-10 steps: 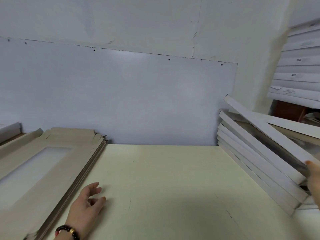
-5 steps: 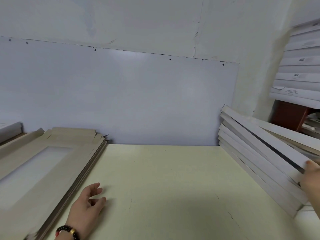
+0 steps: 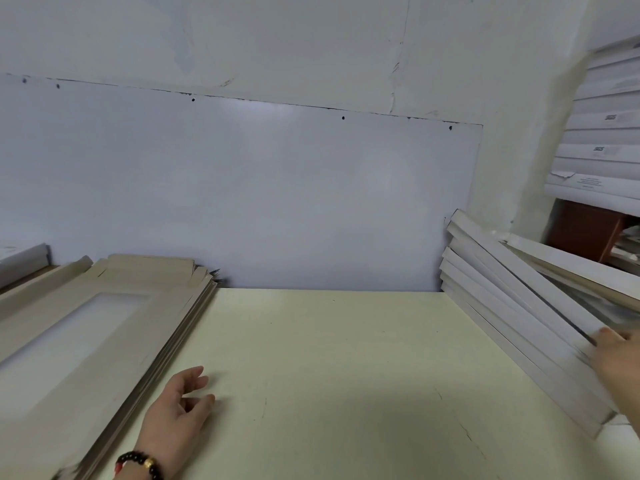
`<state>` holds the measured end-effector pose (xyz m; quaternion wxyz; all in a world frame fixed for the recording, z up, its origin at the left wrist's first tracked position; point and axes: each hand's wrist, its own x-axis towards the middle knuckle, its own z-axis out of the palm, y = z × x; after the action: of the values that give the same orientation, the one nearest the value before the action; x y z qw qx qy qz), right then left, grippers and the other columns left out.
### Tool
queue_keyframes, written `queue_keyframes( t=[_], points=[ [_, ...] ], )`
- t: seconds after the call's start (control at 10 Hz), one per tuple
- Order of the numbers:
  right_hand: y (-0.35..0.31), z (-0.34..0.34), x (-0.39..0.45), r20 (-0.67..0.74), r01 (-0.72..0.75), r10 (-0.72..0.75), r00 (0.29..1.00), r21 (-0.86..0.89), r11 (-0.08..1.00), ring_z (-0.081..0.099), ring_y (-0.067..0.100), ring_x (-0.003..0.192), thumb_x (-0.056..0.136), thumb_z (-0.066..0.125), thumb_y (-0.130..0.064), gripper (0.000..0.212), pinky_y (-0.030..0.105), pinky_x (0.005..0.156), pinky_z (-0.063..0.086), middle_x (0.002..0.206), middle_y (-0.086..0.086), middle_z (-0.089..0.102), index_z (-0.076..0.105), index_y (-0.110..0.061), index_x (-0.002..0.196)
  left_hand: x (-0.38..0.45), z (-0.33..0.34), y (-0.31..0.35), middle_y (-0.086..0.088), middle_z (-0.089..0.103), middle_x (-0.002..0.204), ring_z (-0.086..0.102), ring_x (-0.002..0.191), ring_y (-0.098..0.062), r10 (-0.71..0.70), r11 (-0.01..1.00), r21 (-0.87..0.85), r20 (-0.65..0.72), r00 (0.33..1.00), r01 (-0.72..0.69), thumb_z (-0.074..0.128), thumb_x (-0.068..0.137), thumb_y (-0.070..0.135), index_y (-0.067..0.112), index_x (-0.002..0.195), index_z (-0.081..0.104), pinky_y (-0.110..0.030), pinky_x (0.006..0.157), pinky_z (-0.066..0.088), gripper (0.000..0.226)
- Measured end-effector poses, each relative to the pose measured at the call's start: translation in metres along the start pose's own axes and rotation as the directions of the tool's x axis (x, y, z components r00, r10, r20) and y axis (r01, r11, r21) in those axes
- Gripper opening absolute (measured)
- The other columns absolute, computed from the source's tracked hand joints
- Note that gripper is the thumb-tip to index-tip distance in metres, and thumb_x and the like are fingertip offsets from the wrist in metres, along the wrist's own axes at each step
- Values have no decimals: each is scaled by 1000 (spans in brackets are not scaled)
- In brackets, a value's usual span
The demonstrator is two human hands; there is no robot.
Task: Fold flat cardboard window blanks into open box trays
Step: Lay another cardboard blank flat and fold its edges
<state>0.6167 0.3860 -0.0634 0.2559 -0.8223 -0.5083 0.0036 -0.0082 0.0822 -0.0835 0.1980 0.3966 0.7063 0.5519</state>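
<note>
A stack of flat beige window blanks (image 3: 104, 327) lies on the left of the pale table (image 3: 329, 375), each with a white window opening. My left hand (image 3: 178, 407) rests on the table just right of that stack, fingers relaxed and holding nothing; a dark bead bracelet is on the wrist. On the right, a slanted stack of folded white box trays (image 3: 512, 317) leans toward the wall. My right hand (image 3: 620, 362) touches the near end of the top tray at the frame's edge; most of the hand is cut off and blurred.
A grey-blue panel (image 3: 242, 195) backs the table against the wall. More white boxes (image 3: 602, 133) are piled high at the upper right above a red-brown piece of furniture (image 3: 585, 230). Another white box edge (image 3: 24, 258) shows at the far left.
The top folded tray, raised at an angle a second ago, has come down flat onto the right stack with my right hand on it. My left hand has stayed put.
</note>
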Motion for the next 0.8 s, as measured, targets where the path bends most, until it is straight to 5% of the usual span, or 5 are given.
queue_keyframes(
  t=[0.1,0.3,0.5,0.7,0.8],
  points=[
    [15,-12,8,-30,-227,237,971,185,956,40,52,123,73,22,-90,103,67,102,31,138,32,37,33,-13,141,-1,-1,2,12,66,105,66,80,-18,-1,1000,11,3,1000,1,69,84,3,25,115,56,-3,58,42,40],
    [-27,-60,-67,-85,-113,142,986,289,951,32,54,131,53,13,-102,131,69,104,27,150,28,26,5,-15,151,-1,-1,4,11,66,105,66,80,-19,-4,1000,21,8,1000,3,68,84,4,25,115,56,-4,58,43,39],
    [-98,-89,-203,-469,465,-273,840,361,809,17,38,144,80,42,-58,80,61,109,17,157,17,15,27,-15,147,-2,-2,3,11,66,105,66,79,-20,-8,999,31,14,1000,7,69,83,3,26,111,58,-5,58,43,38],
    [-103,-42,-289,-269,811,-767,583,251,529,17,1,144,93,24,-68,68,22,112,15,150,7,40,46,-16,131,-1,-4,3,11,65,106,67,78,-16,-19,1000,21,32,999,18,70,83,4,28,105,60,-7,60,45,34],
    [-99,-26,-295,-161,911,-901,403,162,378,24,-11,137,90,46,-61,51,17,102,29,147,-12,39,47,-30,131,1,-6,6,10,68,99,67,74,-14,-71,997,34,68,995,69,71,83,7,28,102,62,-20,64,48,29]
  ],
)
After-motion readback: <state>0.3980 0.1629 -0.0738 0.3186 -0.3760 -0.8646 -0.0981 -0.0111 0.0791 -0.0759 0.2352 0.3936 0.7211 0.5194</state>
